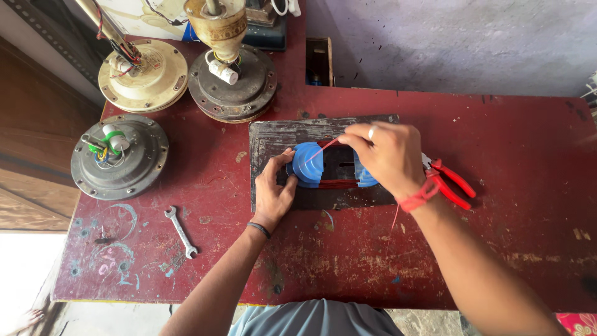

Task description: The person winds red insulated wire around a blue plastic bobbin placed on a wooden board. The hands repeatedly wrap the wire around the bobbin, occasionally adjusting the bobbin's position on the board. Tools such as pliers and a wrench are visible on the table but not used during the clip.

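Left hand [275,190] grips the blue winding former [309,165], which lies on a dark plate [273,134] at the middle of the red desk [510,249]. Right hand [385,155] pinches a red wire [323,149] over it; red-handled pliers [453,182] lie just right.

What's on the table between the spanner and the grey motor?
Nothing: the head view shows only bare, paint-stained table between the spanner and the grey motor.
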